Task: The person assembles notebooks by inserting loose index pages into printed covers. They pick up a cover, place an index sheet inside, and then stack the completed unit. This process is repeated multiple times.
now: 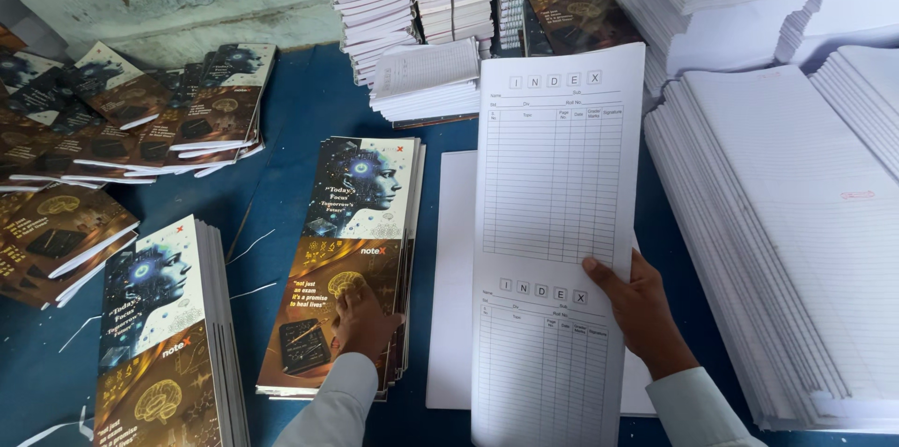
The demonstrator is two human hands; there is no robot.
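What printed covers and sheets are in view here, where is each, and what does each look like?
Printed cover stack: centre, under left hand; dark blue and brown.
Second cover stack: lower left, same design.
Ruled form sheet: right hand holds it; tall, white, gridded.
Fanned covers: upper left, brown.

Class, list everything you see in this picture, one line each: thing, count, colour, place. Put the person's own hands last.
Printed sheet: one, white with ruled tables, held up at centre.
Blank sheets: a few, white, flat on the table beneath it.
Cover stack: one, dark with a face and brain picture, centre left.
Second cover stack: one, same design, bottom left.
Fanned covers: many, brown and dark, upper left.
Ruled paper stacks: several, white, right side.
Bound book piles: several, white-edged, top centre.
Table: one, blue.
Left hand: resting on the centre cover stack.
Right hand: grip on the printed sheet's edge.
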